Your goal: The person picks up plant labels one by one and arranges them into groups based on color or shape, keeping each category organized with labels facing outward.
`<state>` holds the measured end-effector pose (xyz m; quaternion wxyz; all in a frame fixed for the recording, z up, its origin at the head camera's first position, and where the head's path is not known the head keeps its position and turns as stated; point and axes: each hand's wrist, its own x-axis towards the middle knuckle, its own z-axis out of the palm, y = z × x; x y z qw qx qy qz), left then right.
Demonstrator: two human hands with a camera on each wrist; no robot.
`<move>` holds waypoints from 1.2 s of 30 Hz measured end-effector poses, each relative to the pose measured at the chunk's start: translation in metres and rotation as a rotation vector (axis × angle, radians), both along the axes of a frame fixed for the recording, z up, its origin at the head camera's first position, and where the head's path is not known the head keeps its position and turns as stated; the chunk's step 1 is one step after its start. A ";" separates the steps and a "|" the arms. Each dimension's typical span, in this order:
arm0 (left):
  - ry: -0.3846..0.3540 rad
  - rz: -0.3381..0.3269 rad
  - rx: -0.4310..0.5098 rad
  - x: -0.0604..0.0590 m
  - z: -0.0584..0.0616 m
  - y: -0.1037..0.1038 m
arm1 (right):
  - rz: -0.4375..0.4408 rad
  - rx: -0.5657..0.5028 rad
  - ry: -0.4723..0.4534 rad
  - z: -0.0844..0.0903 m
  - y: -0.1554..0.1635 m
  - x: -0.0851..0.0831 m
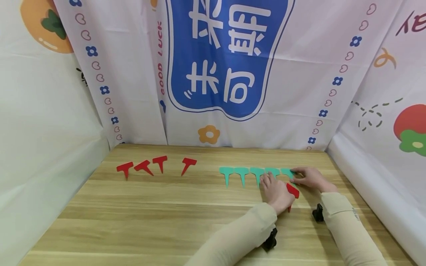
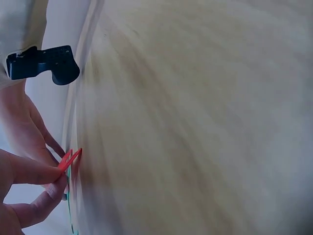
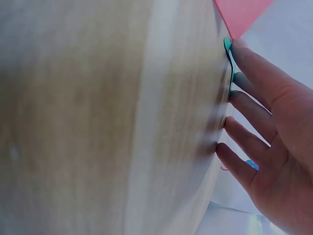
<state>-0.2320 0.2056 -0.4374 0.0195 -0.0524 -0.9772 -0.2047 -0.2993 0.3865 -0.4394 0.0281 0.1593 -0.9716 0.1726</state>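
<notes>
Left hand (image 1: 277, 195) pinches a red tag (image 1: 293, 191) just off the counter (image 1: 166, 214), near side of the green tags (image 1: 256, 173) row on the right. Right hand (image 1: 309, 177), fingers straight, presses the rightmost green one. Risk imo: setting the red down could nudge the row crooked, they're light.

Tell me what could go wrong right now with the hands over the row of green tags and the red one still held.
The left hand pinches a red T-shaped plastic tag just above the row of teal T-shaped plastic tags; lowering it might knock a teal one out of line. The right hand rests straight fingers on the rightmost teal tag, so pulling away could drag it. The red tag could also end up among the teal ones, away from the red tags at far left.
</notes>
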 end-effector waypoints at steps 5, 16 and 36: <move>-0.005 0.034 -0.017 0.002 -0.002 0.002 | 0.002 0.000 -0.005 0.001 -0.002 0.002; -0.041 -0.027 -0.051 0.004 0.000 0.001 | 0.000 -0.003 -0.002 0.000 -0.001 0.002; -0.066 -0.115 -0.111 0.007 0.004 0.001 | 0.003 0.012 0.018 0.004 -0.004 0.003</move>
